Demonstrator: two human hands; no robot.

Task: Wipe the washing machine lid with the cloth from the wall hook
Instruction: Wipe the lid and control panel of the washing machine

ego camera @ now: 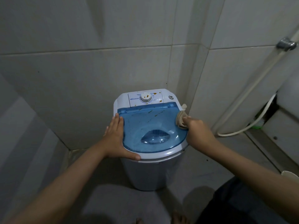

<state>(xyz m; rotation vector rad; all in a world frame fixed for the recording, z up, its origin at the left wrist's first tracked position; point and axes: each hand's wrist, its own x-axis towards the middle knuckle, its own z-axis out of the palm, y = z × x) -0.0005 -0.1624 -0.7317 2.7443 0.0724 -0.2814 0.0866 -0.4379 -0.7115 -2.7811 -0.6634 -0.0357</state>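
A small white washing machine point(148, 172) stands in the tiled corner, its translucent blue lid point(150, 126) lying flat on top. Brownish specks and streaks mark the lid and the white control panel point(155, 98) with its round dial. My left hand point(116, 138) lies flat and spread on the lid's left rim, thumb along the front edge. My right hand point(197, 128) presses a bunched beige cloth point(180, 118) against the lid's right edge. Part of the cloth is hidden under my fingers.
Tiled walls close in behind and on both sides of the machine. A white hose point(247, 126) loops down the right wall below a metal fitting point(286, 44). A white bucket rim point(291, 173) shows at the right edge. My bare feet point(178, 217) stand on the grey floor.
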